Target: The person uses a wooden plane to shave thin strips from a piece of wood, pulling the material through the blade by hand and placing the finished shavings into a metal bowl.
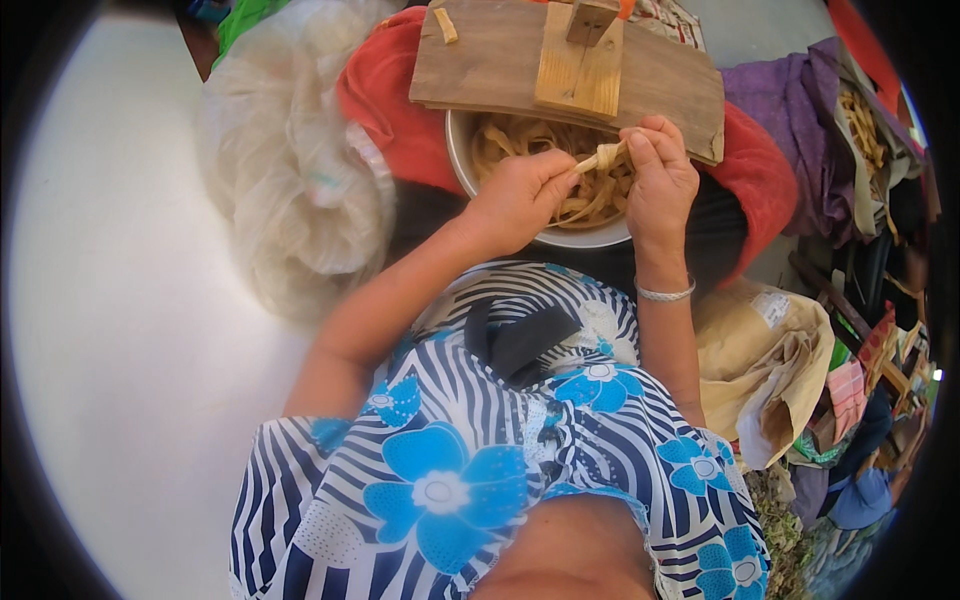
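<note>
While I watch, left hand [515, 195] & right hand [655, 180] both pinch one pale fibre strip [605, 157] over metal bowl [590, 238] w/ more strips, below wooden board [500, 60].

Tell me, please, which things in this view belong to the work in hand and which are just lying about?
In use:
- pale strip, pinched between left hand and right hand
- metal bowl of similar strips
- wooden board across the bowl

Lying about:
- clear plastic bags
- red cloth
- purple cloth
- brown paper sack
</note>
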Tool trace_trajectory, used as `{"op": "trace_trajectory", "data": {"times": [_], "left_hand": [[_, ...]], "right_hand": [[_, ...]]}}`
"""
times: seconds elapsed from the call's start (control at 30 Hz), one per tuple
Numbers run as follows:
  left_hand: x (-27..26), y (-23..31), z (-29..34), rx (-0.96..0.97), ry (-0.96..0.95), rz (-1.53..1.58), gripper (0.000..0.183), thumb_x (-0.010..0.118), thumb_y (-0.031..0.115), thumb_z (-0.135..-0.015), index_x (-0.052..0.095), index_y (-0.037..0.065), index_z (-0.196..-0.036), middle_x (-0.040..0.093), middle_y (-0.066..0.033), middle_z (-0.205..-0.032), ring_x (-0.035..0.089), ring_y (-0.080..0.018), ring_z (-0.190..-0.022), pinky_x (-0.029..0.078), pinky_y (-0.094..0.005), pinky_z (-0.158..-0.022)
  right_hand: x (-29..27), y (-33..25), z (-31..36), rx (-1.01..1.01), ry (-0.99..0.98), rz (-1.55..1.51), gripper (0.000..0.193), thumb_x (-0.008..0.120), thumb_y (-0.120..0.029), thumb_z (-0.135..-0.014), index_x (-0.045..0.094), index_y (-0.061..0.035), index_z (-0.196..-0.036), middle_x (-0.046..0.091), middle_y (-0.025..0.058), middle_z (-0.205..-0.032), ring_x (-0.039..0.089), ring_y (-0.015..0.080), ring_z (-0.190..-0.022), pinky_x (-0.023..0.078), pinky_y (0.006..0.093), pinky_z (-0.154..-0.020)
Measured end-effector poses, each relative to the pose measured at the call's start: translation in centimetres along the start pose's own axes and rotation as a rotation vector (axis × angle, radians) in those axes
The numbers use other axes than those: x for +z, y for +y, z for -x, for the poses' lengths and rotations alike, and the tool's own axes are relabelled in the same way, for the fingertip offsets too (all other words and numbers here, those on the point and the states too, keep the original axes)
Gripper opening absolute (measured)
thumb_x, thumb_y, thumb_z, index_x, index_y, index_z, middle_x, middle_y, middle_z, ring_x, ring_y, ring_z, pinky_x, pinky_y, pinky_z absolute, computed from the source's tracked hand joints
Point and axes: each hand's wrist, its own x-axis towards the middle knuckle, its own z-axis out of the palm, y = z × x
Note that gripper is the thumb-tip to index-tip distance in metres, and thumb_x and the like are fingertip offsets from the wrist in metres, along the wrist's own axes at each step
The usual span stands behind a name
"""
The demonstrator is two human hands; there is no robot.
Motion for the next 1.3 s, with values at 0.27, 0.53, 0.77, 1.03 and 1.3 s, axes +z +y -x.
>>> {"op": "trace_trajectory", "data": {"times": [0.27,0.53,0.77,1.03,1.3], "left_hand": [[-1.6,-0.2,-1.6,0.280,0.083,-0.666,0.016,0.059,0.019,-0.086,0.055,0.006,-0.077,0.061,-0.0101,-0.073,0.061,-0.0317,-0.067,0.047,-0.0413,-0.057],[-5.5,1.7,-4.6,-0.069,-0.208,0.066,0.018,0.057,0.018,-0.091,0.064,0.001,-0.096,0.055,-0.0022,-0.064,0.054,-0.0123,-0.063,0.044,-0.0307,-0.058],[-7.7,-0.1,-8.5,-0.140,-0.129,0.114,0.019,0.053,0.015,-0.092,0.063,0.001,-0.099,0.058,0.0019,-0.078,0.051,-0.0051,-0.073,0.043,-0.0218,-0.066],[-6.0,-3.4,-10.7,-0.104,0.060,-0.330,0.022,0.054,0.018,-0.088,0.061,0.000,-0.098,0.063,-0.0083,-0.076,0.058,-0.0167,-0.074,0.046,-0.0328,-0.067],[-5.9,-1.7,-6.4,-0.129,0.089,-0.331,0.019,0.054,0.020,-0.090,0.057,0.001,-0.091,0.059,-0.0076,-0.071,0.058,-0.0137,-0.068,0.047,-0.0302,-0.061]], "right_hand": [[-2.6,-2.8,-2.0,0.255,-0.357,0.143,0.022,0.056,-0.018,-0.095,0.066,0.0010,-0.091,0.059,0.0020,-0.091,0.055,0.0090,-0.079,0.046,0.0223,-0.071],[-3.8,-6.3,-3.4,0.095,-0.548,0.311,0.024,0.059,-0.021,-0.094,0.064,-0.0005,-0.082,0.055,-0.0032,-0.069,0.045,0.0046,-0.062,0.037,0.0199,-0.056],[-2.4,-3.2,-6.1,-0.027,-0.350,0.382,0.024,0.059,-0.020,-0.094,0.064,-0.0009,-0.080,0.054,-0.0044,-0.068,0.045,0.0037,-0.062,0.037,0.0192,-0.056],[-1.3,-1.2,-7.0,-0.232,-0.383,0.810,0.019,0.061,-0.018,-0.088,0.061,0.0004,-0.083,0.057,0.0176,-0.072,0.055,0.0296,-0.065,0.044,0.0382,-0.062],[-1.3,-5.1,-4.4,-0.689,-0.245,0.958,0.018,0.063,-0.023,-0.087,0.065,-0.0048,-0.085,0.061,0.0153,-0.078,0.059,0.0348,-0.074,0.046,0.0414,-0.067]]}}
